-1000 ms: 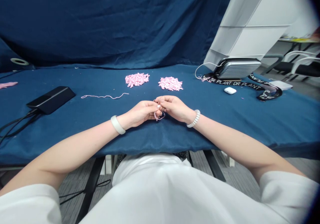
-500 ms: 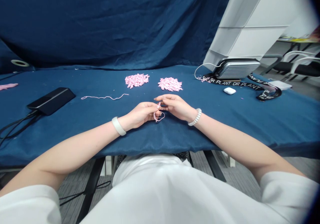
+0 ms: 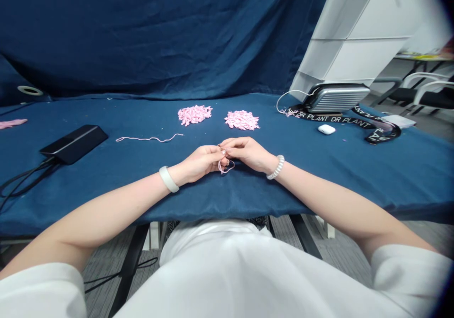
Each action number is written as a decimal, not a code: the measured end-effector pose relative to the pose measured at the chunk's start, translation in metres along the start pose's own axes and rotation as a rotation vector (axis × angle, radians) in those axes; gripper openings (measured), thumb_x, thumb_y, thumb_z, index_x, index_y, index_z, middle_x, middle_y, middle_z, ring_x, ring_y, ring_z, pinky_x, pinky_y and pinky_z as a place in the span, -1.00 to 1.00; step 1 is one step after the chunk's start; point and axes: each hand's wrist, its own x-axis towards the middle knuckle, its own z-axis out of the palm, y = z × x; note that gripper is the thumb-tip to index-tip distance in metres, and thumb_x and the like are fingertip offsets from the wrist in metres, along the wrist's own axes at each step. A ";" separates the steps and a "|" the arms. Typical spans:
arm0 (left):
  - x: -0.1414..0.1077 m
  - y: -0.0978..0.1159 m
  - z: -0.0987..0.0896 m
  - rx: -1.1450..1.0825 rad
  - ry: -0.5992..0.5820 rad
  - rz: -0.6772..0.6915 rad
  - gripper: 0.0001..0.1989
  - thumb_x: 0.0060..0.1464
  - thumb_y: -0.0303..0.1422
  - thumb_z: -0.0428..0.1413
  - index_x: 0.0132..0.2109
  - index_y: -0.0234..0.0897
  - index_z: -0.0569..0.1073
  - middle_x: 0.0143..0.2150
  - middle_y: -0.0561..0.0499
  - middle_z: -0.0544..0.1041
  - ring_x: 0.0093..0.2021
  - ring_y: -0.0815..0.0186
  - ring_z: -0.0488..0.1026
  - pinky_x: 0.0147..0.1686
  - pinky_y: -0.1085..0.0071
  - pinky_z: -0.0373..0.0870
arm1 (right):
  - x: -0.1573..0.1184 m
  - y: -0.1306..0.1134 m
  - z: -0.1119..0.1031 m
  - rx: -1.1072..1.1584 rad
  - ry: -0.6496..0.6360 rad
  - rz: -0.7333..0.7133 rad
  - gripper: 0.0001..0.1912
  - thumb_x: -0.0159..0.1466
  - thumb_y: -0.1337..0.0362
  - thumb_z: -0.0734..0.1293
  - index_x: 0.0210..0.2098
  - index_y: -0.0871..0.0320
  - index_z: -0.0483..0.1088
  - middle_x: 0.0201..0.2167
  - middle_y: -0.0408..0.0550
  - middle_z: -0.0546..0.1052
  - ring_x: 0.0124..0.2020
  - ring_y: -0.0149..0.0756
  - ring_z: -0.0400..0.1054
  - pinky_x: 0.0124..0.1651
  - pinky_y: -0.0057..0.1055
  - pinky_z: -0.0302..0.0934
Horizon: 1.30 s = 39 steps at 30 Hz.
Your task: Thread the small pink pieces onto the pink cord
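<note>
You are getting bright, even indoor light, with soft shadows lying under your left hand [image 3: 198, 164] and right hand [image 3: 248, 153] on the table [image 3: 354, 181], while the wide lens is bending and darkening the edges.

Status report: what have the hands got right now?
Left hand and right hand together, fingertips pinching a pink cord loop. Loose pink cord off to the left. Two pink piles ahead, not touching the hands.

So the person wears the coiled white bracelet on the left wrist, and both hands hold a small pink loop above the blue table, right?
No: the coiled bracelet is on the right hand's wrist; the left hand's wears a smooth white band, as the head view shows. The loop and table stand as you said.
</note>
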 end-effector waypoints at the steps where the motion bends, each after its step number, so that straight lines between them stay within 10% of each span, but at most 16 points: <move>1: 0.000 0.000 0.000 0.001 0.015 -0.003 -0.80 -0.08 -0.35 0.24 -0.37 -0.41 0.43 -0.47 0.03 0.47 -0.46 0.44 0.41 -0.34 0.42 0.35 | 0.000 0.000 0.001 -0.018 0.031 -0.026 -0.79 -0.09 0.22 0.50 -0.50 0.21 0.50 -0.33 -0.10 0.50 -0.32 -0.43 0.34 -0.18 -0.44 0.22; 23: 0.000 0.000 0.004 0.087 0.087 -0.027 -0.82 -0.04 -0.31 0.21 -0.31 -0.36 0.48 -0.49 0.04 0.47 -0.43 0.45 0.43 -0.24 0.41 0.39 | 0.018 -0.011 -0.048 -0.257 0.706 -0.295 -0.70 0.06 0.10 0.38 -0.57 0.18 0.30 -0.59 -0.18 0.30 -0.51 -0.48 0.17 -0.42 -0.47 0.10; 32: -0.018 0.009 0.016 0.806 0.251 0.725 -0.74 0.13 -0.30 0.04 -0.45 -0.31 0.47 -0.20 -0.09 0.53 -0.14 0.27 0.45 -0.05 0.33 0.32 | 0.022 0.001 -0.053 -0.492 0.633 -0.267 -0.75 0.09 0.17 0.35 -0.58 0.20 0.34 -0.60 -0.17 0.34 -0.52 -0.45 0.16 -0.40 -0.45 0.09; 39: -0.026 0.008 0.019 0.793 0.091 0.908 -0.78 0.18 -0.35 -0.02 -0.39 -0.30 0.42 -0.14 -0.12 0.55 -0.05 0.22 0.47 0.14 0.13 0.18 | 0.016 0.006 -0.031 -0.810 0.368 -0.228 -0.73 0.14 0.15 0.30 -0.55 0.22 0.38 -0.52 -0.09 0.43 -0.44 -0.39 0.24 -0.31 -0.41 0.10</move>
